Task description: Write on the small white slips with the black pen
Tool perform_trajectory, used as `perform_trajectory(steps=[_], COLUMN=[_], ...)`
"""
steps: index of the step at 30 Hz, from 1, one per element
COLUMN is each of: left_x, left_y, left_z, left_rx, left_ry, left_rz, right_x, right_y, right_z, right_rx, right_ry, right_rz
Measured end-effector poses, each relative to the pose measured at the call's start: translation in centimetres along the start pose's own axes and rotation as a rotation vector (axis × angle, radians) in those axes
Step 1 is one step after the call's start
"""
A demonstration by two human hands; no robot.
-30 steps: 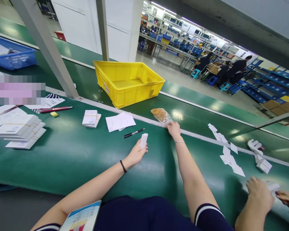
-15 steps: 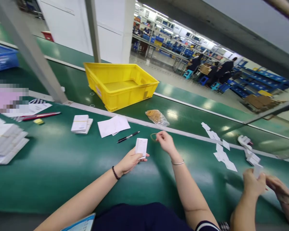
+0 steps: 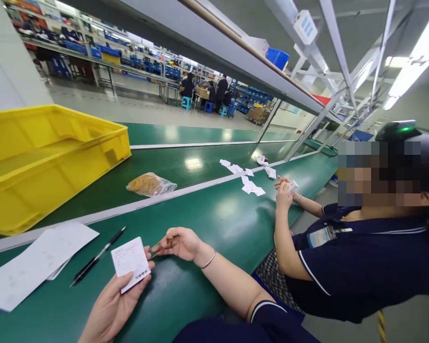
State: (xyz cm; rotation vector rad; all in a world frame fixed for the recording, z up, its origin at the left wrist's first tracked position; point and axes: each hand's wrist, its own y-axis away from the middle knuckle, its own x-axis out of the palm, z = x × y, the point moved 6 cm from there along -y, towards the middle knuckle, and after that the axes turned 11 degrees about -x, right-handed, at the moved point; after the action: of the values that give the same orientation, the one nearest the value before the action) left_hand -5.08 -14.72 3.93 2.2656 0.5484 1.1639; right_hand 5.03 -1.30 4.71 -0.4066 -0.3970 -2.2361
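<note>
My left hand [image 3: 116, 301] grips a small stack of white printed leaflets [image 3: 130, 261], thumb on the front face and fingers behind it. Just right of the stack, my right hand [image 3: 183, 244] pinches a thin yellowish rubber band [image 3: 158, 248] close to the left fingertips. Whether the band touches the stack I cannot tell. A black pen [image 3: 98, 257] lies to the left, beside some loose white sheets [image 3: 43, 257]. Beyond the hands rests a clear plastic bag of rubber bands [image 3: 150, 185].
A large yellow bin [image 3: 93, 155] stands at the far left of the green bench [image 3: 214, 281]. At the right a co-worker [image 3: 361, 257] holds a small white stack [image 3: 292, 186]. Scattered white slips [image 3: 250, 185] lie farther along. An overhead shelf [image 3: 243, 52] crosses above.
The view has swung right, bringing the co-worker into sight. My right hand has brought the rubber band closer to the stack, which my left hand still holds.
</note>
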Motion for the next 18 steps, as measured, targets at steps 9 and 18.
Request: perform_trajectory(steps=[9,18], left_x=[-0.2,0.0], left_y=[-0.8,-2.2], left_z=[0.7,1.4], left_rx=[0.186,0.441], left_ry=[-0.462,-1.055], left_rz=[0.006,0.015], right_x=[-0.3,1.4], right_y=[0.9,1.7], right_z=[1.5,2.1], right_rx=[-0.188,-0.475], right_ry=[-0.413,0.606], right_rz=[-0.013,0.289])
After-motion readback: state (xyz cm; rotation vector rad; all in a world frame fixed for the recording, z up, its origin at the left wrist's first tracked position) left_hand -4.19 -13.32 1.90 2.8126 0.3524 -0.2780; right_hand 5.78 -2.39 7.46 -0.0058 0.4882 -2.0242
